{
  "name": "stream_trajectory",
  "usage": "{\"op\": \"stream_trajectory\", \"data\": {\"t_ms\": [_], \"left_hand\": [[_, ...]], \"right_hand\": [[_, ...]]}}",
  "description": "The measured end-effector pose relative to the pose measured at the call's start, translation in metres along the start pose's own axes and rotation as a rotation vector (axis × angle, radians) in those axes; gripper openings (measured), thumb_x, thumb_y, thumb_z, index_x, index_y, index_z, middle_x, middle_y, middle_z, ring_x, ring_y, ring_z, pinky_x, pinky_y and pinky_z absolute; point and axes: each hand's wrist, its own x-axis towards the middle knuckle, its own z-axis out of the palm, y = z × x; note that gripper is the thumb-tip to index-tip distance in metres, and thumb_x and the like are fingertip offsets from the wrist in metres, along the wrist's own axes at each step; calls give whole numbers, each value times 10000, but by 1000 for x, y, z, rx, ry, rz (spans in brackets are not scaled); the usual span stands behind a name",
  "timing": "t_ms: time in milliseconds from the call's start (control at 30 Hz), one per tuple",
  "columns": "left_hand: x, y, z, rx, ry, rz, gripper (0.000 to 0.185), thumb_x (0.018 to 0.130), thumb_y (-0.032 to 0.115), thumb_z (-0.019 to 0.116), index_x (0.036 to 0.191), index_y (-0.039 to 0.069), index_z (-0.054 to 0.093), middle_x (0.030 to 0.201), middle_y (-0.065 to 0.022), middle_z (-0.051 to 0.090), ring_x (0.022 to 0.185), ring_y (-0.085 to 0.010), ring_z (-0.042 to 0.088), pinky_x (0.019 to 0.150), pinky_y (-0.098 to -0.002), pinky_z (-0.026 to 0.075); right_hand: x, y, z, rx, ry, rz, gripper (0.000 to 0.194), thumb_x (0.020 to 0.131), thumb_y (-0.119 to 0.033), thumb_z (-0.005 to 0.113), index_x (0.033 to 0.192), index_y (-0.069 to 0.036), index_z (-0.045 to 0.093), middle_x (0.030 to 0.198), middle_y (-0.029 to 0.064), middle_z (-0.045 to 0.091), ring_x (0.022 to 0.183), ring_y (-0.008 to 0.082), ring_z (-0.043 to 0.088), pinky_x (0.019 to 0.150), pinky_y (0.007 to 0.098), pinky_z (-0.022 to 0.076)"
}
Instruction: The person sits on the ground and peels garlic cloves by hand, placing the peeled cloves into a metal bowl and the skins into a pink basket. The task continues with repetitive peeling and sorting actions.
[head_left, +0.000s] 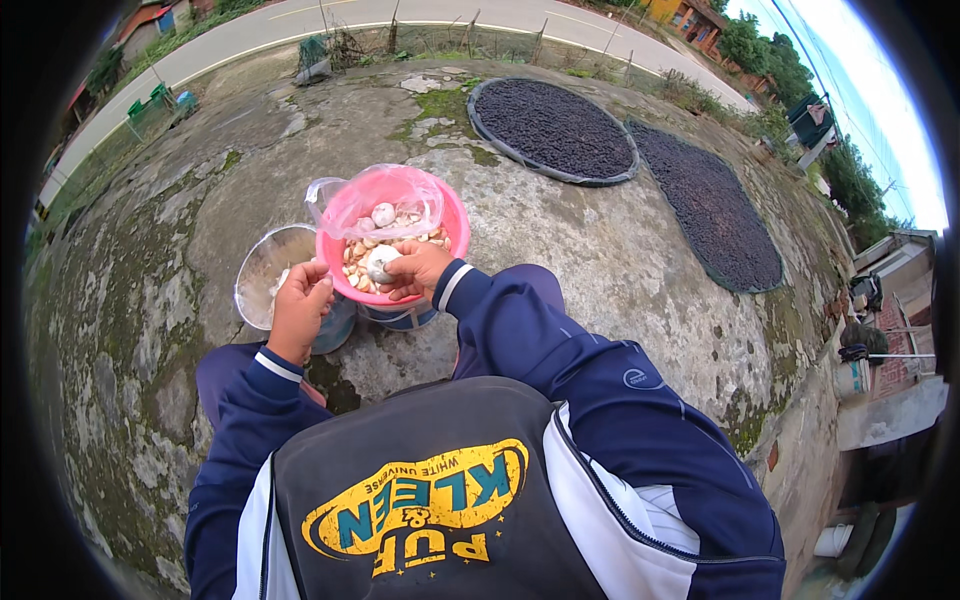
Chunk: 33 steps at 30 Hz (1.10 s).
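A pink plastic basin (460, 225) rests on top of a bucket (409, 317) in front of me. Garlic cloves (358, 280) lie in the basin, and a clear plastic bag (341, 206) with whole garlic bulbs (383, 214) sits at its far side. My right hand (417, 268) holds a garlic bulb (381, 262) over the basin's near part. Left of it, my left hand (302, 304) is raised with thumb and fingertips together; whether anything small is between them cannot be made out. Beside the basin stands a pail (255, 259) with pale peelings inside, partly hidden by my left hand.
A round tray of dark berries or beans (555, 127) lies on the cracked concrete (585, 240) beyond, with a long mat of similar dark pieces (709, 206) to its right. A wire fence (469, 37) and a road stand behind. A white bucket (832, 540) is at the lower right.
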Motion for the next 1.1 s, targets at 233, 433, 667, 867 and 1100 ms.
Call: {"op": "stream_trajectory", "data": {"t_ms": [233, 433, 667, 867, 1100], "left_hand": [[2, -14, -28, 24, -64, 41, 169, 858, 63, 549, 1017, 6, 547, 867, -11, 573, 736, -51, 512, 651, -199, 432], [30, -47, -38, 9, -27, 94, 147, 851, 83, 578, 977, 8, 587, 828, -11, 605, 723, -65, 546, 667, -215, 462], [55, -50, -36, 16, -97, 62, 450, 790, 64, 654, 1198, 19, 467, 1020, -81, 557, 850, -127, 576, 725, -267, 490], [69, -66, -41, -172, -301, -175, 556, 806, -54, 579, 1300, 19, 336, 1148, -75, 514, 1047, -137, 530, 881, -278, 452], [65, -71, -52, -152, -254, -195, 509, 795, -70, 561, 1266, 14, 386, 1123, -62, 526, 1012, -115, 535, 849, -259, 457]], "right_hand": [[5, -8, 34, 7, -137, -66, 434, 853, -33, 536, 1270, -55, 417, 975, 109, 616, 727, 164, 643, 577, 249, 550], [37, 11, 34, 41, -129, -13, 506, 852, 3, 538, 1320, -68, 360, 1037, 108, 577, 793, 175, 632, 642, 270, 558], [81, 19, 32, 23, -161, -66, 511, 835, 21, 555, 1306, -38, 367, 1059, 104, 576, 885, 162, 600, 722, 275, 530], [89, 25, 29, 66, -56, 25, 466, 824, -9, 595, 1249, -28, 403, 1009, 88, 599, 846, 134, 585, 673, 238, 496], [95, 30, 41, -117, -37, 43, 416, 819, -29, 621, 1202, -19, 458, 956, 49, 599, 802, 83, 555, 677, 219, 472]]}}
